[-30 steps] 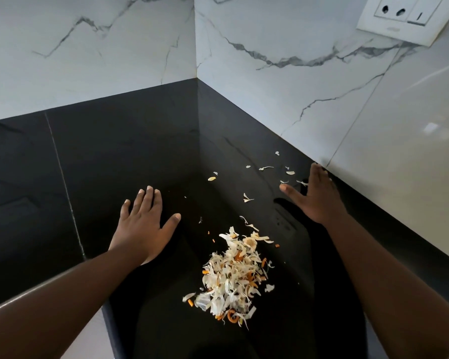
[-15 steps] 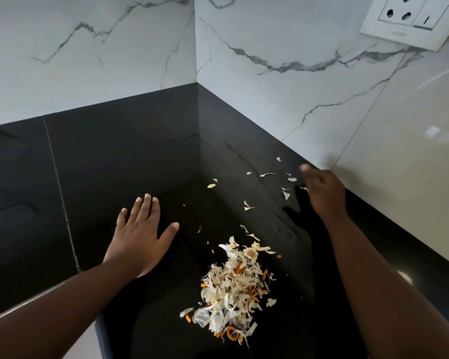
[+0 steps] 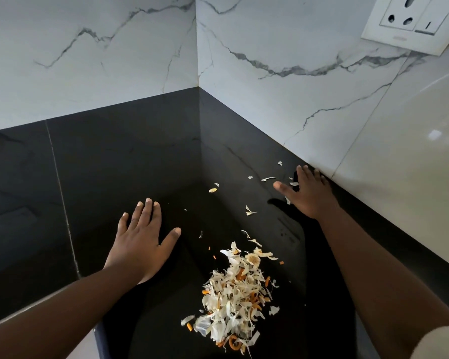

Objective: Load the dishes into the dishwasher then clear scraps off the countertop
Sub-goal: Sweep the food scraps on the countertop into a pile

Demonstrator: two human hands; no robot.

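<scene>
A heap of pale onion or garlic skins and orange peel bits, the scrap pile (image 3: 235,294), lies on the glossy black countertop (image 3: 130,156) near its front edge. Several loose scraps (image 3: 250,211) are scattered beyond the pile toward the right wall. My left hand (image 3: 140,242) rests flat on the counter, palm down, fingers spread, left of the pile and empty. My right hand (image 3: 309,193) lies flat with fingers apart beside the right wall, among the loose scraps, one white scrap showing under its thumb side. No dishes or dishwasher are in view.
White marble-look walls (image 3: 114,60) meet in a corner behind the counter. A white power socket (image 3: 412,22) sits high on the right wall. The counter's front edge (image 3: 99,332) runs under my left forearm. A thin seam (image 3: 62,203) crosses the counter at left.
My right hand curled and lifted by the wall half a second ago, and now lies flat with fingers spread again. The left hand and the pile have stayed put.
</scene>
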